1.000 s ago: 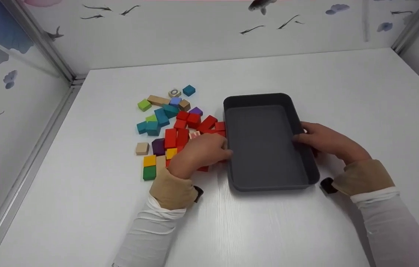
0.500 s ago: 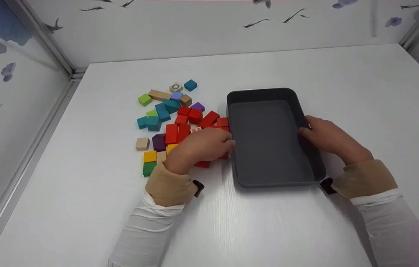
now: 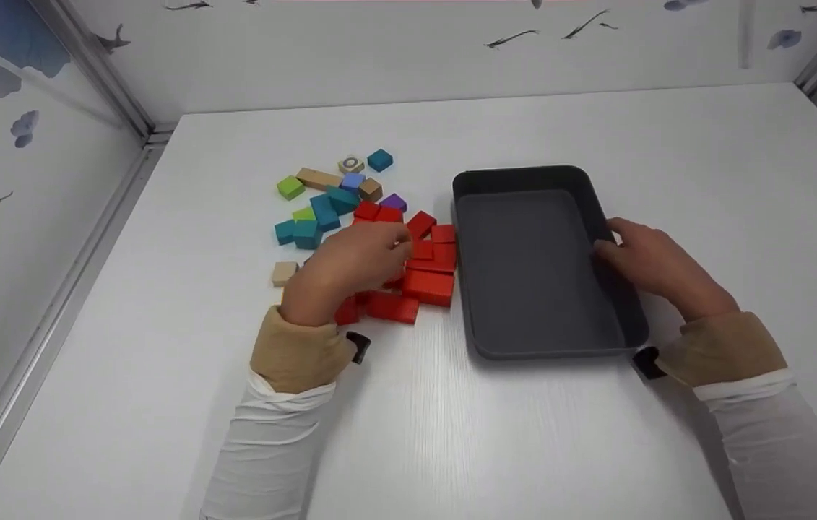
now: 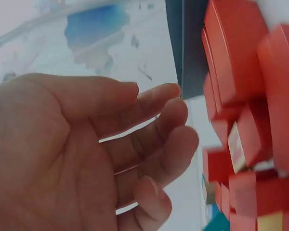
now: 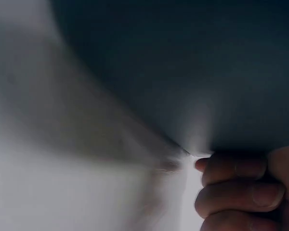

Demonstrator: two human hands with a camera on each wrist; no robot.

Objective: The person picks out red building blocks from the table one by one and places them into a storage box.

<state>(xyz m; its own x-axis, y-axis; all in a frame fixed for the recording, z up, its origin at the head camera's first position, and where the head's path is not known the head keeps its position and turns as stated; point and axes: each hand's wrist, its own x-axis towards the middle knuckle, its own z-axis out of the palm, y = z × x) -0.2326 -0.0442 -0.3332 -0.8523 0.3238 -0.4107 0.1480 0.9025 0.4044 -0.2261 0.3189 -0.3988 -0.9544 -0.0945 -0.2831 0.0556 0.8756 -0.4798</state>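
Observation:
My left hand (image 3: 361,263) hovers over the red blocks (image 3: 428,287), and in the left wrist view its loosely bent fingers (image 4: 161,144) hold nothing. Those red blocks (image 4: 236,53) lie beside the hand in that view. A dark grey rectangular tray (image 3: 531,267) sits just right of the blocks. With the thumb over the inside of its right wall and the fingers outside, my right hand (image 3: 657,267) grips the tray. The right wrist view has the curled fingers (image 5: 231,197) under the tray's dark side (image 5: 183,62).
Teal blocks (image 3: 325,211), a green block (image 3: 290,188), a long wooden block (image 3: 318,178) and a purple block (image 3: 394,203) lie behind the red ones. A pale wooden block (image 3: 284,274) is left of my left hand. White panels (image 3: 408,54) border the white table (image 3: 524,433).
My left hand has left the tray's left edge and moved left over the blocks, uncovering red blocks beside the tray. My right hand keeps its grip on the tray's right wall.

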